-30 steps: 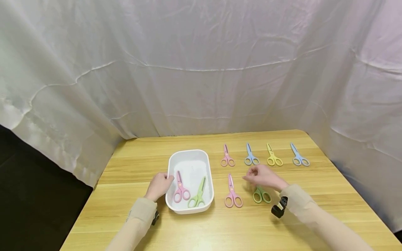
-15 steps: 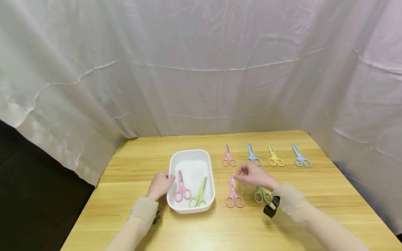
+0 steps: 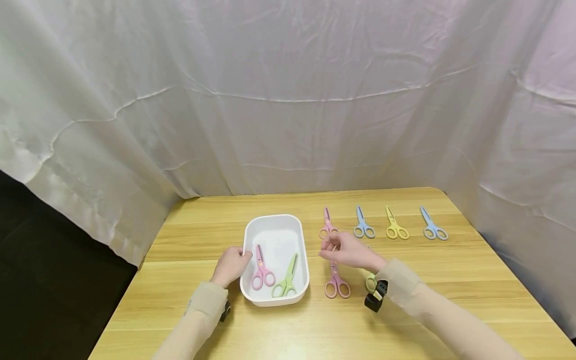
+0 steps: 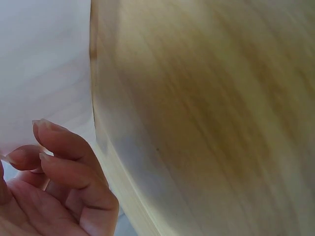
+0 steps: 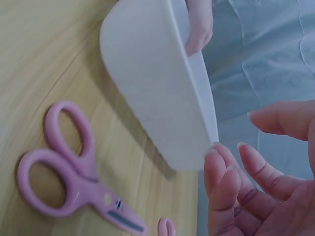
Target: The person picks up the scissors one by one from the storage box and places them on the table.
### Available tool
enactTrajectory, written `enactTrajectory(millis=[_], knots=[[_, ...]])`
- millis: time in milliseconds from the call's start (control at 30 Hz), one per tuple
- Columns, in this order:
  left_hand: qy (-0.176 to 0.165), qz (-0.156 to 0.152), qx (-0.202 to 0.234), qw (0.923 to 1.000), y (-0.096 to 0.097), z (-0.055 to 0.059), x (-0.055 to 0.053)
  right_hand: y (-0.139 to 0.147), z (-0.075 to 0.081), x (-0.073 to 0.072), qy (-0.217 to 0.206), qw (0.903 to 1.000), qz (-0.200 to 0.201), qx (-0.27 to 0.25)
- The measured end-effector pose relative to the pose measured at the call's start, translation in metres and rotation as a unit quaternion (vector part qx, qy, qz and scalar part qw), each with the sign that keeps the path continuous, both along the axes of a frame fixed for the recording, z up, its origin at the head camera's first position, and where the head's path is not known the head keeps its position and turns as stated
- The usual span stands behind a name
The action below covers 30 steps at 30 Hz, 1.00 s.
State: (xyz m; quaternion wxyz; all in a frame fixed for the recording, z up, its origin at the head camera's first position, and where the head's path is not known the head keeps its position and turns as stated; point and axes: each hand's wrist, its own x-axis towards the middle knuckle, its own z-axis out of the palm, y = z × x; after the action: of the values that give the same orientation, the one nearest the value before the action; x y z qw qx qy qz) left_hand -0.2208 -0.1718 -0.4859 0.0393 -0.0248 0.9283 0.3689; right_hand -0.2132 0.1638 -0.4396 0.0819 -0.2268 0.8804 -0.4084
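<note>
A white plastic tray [image 3: 305, 257] stands left of centre on the table. My left hand [image 3: 231, 267] grips its left rim, thumb over the edge. Inside the tray lie pink scissors [image 3: 259, 265] and light-green scissors [image 3: 289, 275]. My right hand [image 3: 348, 251] hovers right of the tray, holding nothing; in the right wrist view its thumb and fingers are bent and apart. Beneath it another pair of pink scissors [image 3: 335, 276] lies on the table, blade tips partly hidden. Green scissors [image 3: 371, 283] beside them are mostly covered by the right hand and wrist.
Along the back lie pink scissors [image 3: 327, 217], blue scissors [image 3: 361, 218], yellow scissors [image 3: 393, 222] and more blue scissors [image 3: 430, 221], tips pointing away. Behind the wooden table [image 3: 202, 215] hangs a pale curtain [image 3: 288, 130].
My right hand has moved left from above the green scissors to above the near pink scissors, close to the tray. The left hand stays on the tray rim.
</note>
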Motion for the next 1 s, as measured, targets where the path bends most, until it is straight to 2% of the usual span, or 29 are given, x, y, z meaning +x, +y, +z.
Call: enactTrajectory(millis=[133,300,433,633,867,1000], knots=[[0.004,0.001,-0.007,1.0,0.0,0.0,0.001,-0.011,0.006,0.0,0.014,0.9998,0.01,-0.006],[0.0,0.001,-0.001,1.0,0.0,-0.001,0.001,-0.025,0.011,0.0,0.006,0.9996,0.014,-0.023],[-0.002,0.001,0.003,1.0,0.0,-0.001,0.001,-0.038,0.011,0.0,-0.004,0.9993,0.019,-0.033],[0.0,0.0,0.002,1.0,0.001,0.0,0.001,-0.057,0.01,0.0,0.006,0.9981,0.044,-0.043],[0.005,-0.001,-0.001,1.0,0.001,-0.001,0.001,-0.08,0.01,-0.001,0.011,0.9979,0.064,-0.004],[0.006,-0.002,0.0,1.0,0.001,0.0,0.002,-0.093,0.013,-0.001,-0.004,0.9976,0.067,0.016]])
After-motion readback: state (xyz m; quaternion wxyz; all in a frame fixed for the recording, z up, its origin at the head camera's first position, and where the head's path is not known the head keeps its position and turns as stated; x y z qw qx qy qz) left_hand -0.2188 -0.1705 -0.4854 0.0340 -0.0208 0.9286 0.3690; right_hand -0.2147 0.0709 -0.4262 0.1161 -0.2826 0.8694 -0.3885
